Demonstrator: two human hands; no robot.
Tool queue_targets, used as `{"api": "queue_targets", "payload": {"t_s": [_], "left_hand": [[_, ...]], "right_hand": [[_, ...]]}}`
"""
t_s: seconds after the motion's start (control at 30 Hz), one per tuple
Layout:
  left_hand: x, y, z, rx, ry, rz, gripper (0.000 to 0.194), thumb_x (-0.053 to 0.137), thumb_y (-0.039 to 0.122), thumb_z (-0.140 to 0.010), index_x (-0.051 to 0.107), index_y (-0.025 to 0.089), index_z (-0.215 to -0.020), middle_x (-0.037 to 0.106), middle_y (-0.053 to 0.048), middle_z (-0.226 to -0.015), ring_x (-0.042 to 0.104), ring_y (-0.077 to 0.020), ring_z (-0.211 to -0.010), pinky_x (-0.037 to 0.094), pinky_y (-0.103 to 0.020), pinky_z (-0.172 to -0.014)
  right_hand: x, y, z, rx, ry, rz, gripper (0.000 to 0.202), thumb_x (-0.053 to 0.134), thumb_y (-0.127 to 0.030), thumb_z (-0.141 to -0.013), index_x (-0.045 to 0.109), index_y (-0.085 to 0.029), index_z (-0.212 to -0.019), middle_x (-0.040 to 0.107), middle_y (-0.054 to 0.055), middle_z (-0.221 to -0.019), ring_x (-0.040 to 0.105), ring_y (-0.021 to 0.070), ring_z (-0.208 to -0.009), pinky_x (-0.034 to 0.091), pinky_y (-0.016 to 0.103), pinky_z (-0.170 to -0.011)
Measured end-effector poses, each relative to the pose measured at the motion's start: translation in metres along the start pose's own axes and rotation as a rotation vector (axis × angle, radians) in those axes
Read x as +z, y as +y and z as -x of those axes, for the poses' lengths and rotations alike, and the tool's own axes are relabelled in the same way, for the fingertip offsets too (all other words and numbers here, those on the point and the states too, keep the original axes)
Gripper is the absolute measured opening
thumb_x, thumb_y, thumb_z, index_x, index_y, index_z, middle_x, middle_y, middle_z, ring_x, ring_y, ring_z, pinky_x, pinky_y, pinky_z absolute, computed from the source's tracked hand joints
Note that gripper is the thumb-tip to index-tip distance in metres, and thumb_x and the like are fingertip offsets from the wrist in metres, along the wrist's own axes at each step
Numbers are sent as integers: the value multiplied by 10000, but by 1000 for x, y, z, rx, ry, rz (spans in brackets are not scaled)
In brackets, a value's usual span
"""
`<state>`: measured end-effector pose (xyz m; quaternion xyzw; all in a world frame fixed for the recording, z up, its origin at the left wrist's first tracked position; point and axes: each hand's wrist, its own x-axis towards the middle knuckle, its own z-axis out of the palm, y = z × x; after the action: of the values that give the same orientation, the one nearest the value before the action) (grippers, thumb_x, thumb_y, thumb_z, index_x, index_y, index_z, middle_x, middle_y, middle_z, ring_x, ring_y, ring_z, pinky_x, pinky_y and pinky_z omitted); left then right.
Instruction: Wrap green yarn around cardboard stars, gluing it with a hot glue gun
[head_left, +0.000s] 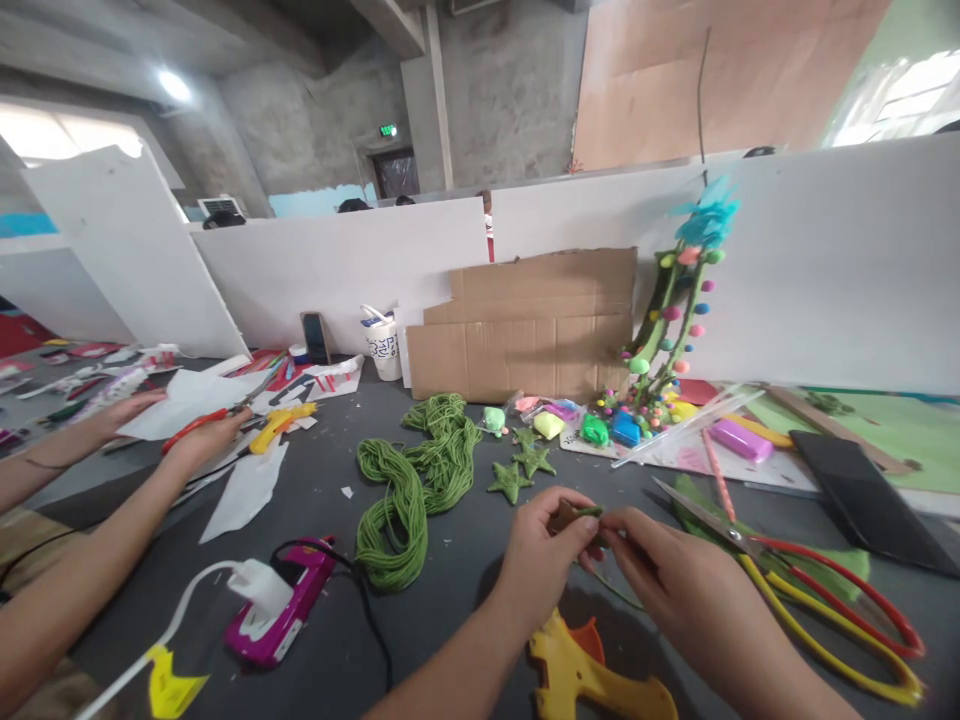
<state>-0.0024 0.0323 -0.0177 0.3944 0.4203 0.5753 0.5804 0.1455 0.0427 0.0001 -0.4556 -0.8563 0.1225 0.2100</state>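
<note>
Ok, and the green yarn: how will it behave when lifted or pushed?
The green yarn will probably flop and sag, since its strands lie in loose, curving loops. It looks light for its bulk, being many thin strands. It seems unlikely to roll, as it lies spread out.

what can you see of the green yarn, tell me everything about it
The green yarn lies in a loose, looped bundle of many soft-looking strands. Its near part curves around a gap. It rests on the dark tabletop, in front of the brown cardboard and left of the green stars. Loose ends can't be made out.
</note>
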Motion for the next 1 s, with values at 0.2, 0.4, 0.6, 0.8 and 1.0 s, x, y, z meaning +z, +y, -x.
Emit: {"api": "queue_targets", "payload": {"t_s": [0.2, 0.4, 0.6, 0.8, 1.0], "left_hand": [[1, 1, 0, 0, 4, 1, 114, 657, 210, -692, 617, 134, -767, 563, 32, -566, 549, -109, -490, 429, -228, -475], [1, 2, 0, -4, 15, -6, 103, 653, 203, -696, 615, 137, -765, 561, 36, -554, 548, -107, -485, 434, -224, -469], [1, 1, 0, -3, 17, -9, 93, 649, 196, -700, 612, 139, -763, 568, 35, -557, 549, -103, -484, 429, -218, -471], [0, -3, -1, 0, 12, -8, 100, 652, 197, -705, 619, 141, -780, 572, 32, -571, 559, -111, -497, 435, -225, -475], [1, 1, 0, -14, 27, 1, 110, 672, 208, -692, 621, 136, -758, 570, 35, -542, 554, -108, -483, 431, -218, -466]], "right_hand": [[1, 1, 0, -9, 1, 10, 206, 350, -290, -918, 516, -233, -811, 643, -1, -647, 605, 184, -509, 352, 253, -463], [2, 1, 1, 15, -20, 13, 213, 343, -281, -912, 516, -236, -796, 649, 4, -649, 605, 187, -507, 347, 251, -460], [3, 2, 1, 2, 2, 21, 197, 359, -287, -911, 517, -237, -804, 647, -2, -641, 606, 185, -499, 337, 252, -458], [4, 2, 1, 4, -7, 22, 207, 345, -280, -910, 516, -233, -803, 648, 5, -649, 619, 197, -522, 345, 261, -470], [2, 1, 1, 27, -13, -14, 219, 344, -284, -916, 530, -232, -812, 638, 6, -654, 605, 195, -531, 346, 265, -482]]}}
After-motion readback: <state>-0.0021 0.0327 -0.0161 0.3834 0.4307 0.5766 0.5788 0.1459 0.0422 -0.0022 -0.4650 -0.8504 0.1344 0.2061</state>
